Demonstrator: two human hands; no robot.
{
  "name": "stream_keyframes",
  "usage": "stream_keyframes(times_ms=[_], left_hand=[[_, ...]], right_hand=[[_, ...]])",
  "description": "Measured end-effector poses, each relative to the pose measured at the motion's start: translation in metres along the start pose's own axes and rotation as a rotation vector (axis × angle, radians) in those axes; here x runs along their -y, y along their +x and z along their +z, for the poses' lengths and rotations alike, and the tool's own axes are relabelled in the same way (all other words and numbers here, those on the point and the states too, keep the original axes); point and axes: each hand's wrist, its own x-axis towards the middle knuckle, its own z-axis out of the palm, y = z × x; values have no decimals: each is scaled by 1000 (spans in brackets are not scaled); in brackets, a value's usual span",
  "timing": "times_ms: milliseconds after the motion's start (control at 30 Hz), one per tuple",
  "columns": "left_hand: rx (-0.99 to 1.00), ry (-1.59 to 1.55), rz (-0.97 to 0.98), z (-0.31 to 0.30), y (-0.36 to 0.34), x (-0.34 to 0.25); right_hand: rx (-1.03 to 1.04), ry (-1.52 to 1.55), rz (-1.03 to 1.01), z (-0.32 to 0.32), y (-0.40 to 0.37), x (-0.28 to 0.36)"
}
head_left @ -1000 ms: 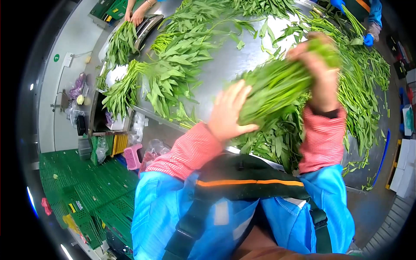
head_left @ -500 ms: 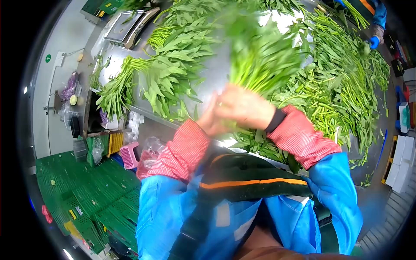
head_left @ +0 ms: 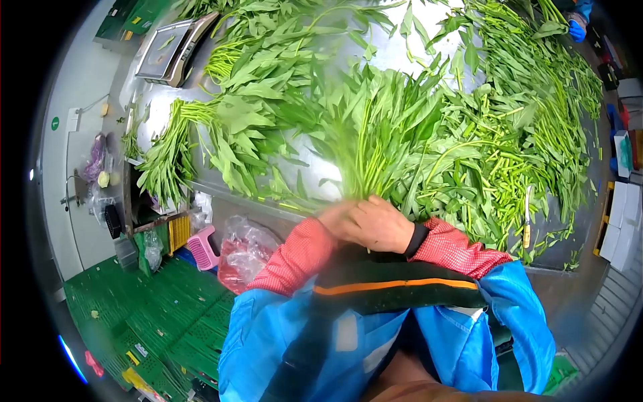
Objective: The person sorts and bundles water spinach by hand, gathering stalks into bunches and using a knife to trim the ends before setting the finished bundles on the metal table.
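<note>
Gripping the lower stems of a bunch of water spinach (head_left: pixel 374 134), the right hand (head_left: pixel 380 224) has its fingers curled in around them, with little gap showing. The left hand (head_left: pixel 333 220) meets it at the stem base, but it is blurred and partly covered, so I cannot tell how far its fingers are closed. The bunch stands in front of the apron (head_left: pixel 395 271), leaves fanning out over the metal table (head_left: pixel 335 50), beside a heap of loose greens (head_left: pixel 502 154). It should handle as light and springy: the stems fairly stiff but likely to snap or crush, the leaves soft and easily bruised (perhaps slick if wet). The best hold seems to be low on the gathered stems, 2 hands together, pressing evenly and leaving the leaves free.
</note>
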Motion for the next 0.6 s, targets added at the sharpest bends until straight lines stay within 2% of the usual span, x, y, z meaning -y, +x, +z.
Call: stream_keyframes(times_ms=[100,167,267,333,400,467,600], left_hand=[[97,481,292,-10,7,13],[129,860,490,19,-8,-19],[175,818,519,31,-13,-26],[124,208,275,23,2,-6],[101,-220,93,19,6,5],[115,-467,-15,23,4,4],[-39,-318,67,33,3,6]], right_hand=[[-28,31,43,7,-5,-3],[-74,57,48,5,-6,-3],[-116,96,10,-9,-6,2],[-160,125,-4,-14,-7,2],[-149,194,35,-16,-15,-2],[-146,232,46,-17,-22,-4],[-170,244,95,-18,-30,1]])
